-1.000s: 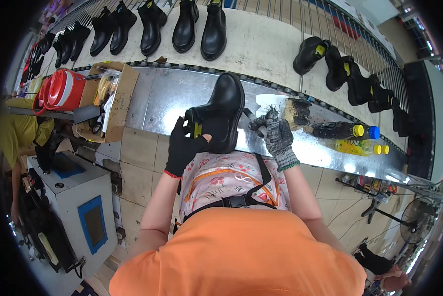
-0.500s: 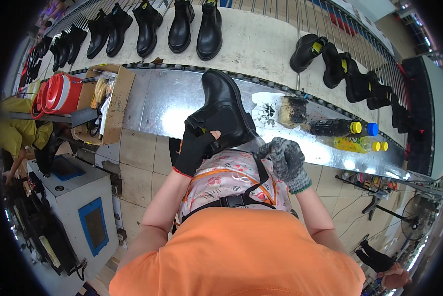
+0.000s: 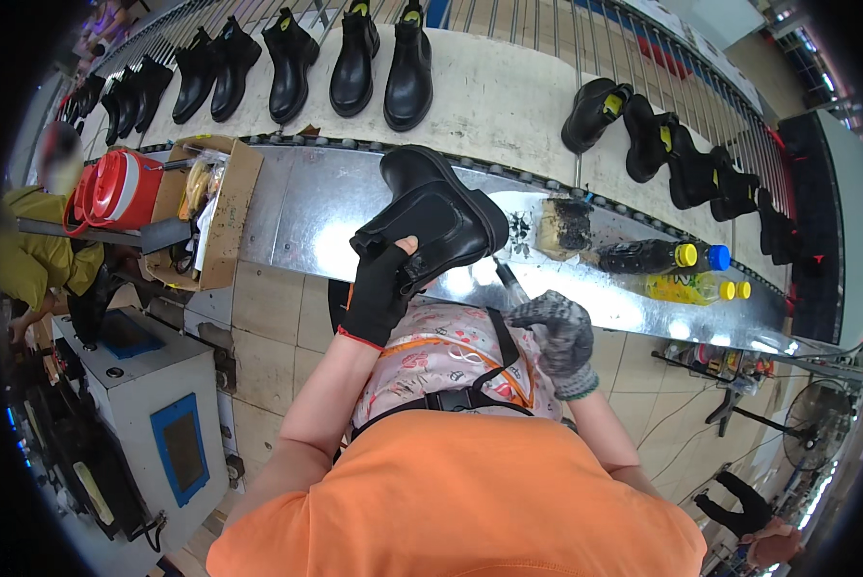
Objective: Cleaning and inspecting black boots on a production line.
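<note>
A black ankle boot (image 3: 436, 226) is held above the metal ledge, its toe pointing away from me and its heel to the right. My left hand (image 3: 379, 298), in a black glove with a bare thumb tip, grips it by the shaft. Lower right of the heel, my right hand (image 3: 558, 332) wears a grey knitted glove and is closed on a slim brush (image 3: 512, 283). The brush's dark tip points up toward the boot's heel, with a small gap between them. The fingers of the right hand partly hide the handle.
Boots (image 3: 408, 72) stand in a row on the pale conveyor (image 3: 499, 87) beyond the metal ledge (image 3: 306, 207). On the ledge's right lie a black-stained block (image 3: 564, 229) and several capped bottles (image 3: 648, 257). Left are a cardboard box (image 3: 229, 216), a red jug (image 3: 124, 188) and another person's sleeve (image 3: 42, 231).
The boot has turned in my left hand, bringing its heel up and to the right. My right hand has drawn slightly back, and the brush now stands apart from the boot.
</note>
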A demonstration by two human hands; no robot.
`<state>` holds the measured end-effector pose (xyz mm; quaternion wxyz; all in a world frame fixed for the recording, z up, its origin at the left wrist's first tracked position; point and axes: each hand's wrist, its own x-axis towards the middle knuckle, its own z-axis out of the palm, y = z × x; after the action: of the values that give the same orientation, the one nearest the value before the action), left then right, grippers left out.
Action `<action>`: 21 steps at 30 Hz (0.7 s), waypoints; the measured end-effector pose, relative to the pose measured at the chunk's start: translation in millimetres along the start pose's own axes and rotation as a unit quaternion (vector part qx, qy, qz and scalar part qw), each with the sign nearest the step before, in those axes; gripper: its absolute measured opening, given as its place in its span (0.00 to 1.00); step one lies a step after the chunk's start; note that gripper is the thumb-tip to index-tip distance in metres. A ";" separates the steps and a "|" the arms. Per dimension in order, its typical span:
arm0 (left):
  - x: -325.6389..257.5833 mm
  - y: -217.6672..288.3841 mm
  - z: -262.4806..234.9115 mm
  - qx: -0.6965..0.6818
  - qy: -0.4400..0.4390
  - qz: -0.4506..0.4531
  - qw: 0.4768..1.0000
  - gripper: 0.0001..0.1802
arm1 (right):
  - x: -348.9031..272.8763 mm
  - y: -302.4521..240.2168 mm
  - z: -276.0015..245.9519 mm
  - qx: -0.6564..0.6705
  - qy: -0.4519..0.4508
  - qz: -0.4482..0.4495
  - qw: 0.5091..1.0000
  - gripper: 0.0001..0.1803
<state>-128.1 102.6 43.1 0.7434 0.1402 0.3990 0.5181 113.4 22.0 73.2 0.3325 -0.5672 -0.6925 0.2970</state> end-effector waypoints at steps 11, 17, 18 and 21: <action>100.6 31.2 42.4 0.159 -0.099 0.061 0.980 0.18 | 6.8 85.5 18.4 -0.079 0.169 0.201 0.962 0.33; 242.1 38.5 122.1 0.428 -0.085 0.307 0.846 0.32 | -3.6 144.2 60.1 -0.302 0.067 0.283 0.908 0.46; 246.9 43.5 141.0 0.543 -0.003 0.251 0.802 0.32 | 1.1 123.8 54.8 -0.263 0.100 0.293 0.914 0.45; 271.1 38.0 151.2 0.656 0.089 0.242 0.710 0.31 | 4.7 120.0 55.6 -0.215 0.148 0.293 0.920 0.42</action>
<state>-2.2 389.0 42.4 0.2747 0.6371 0.6554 0.2986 138.9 46.4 -54.4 0.1994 -0.8398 -0.4857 0.1381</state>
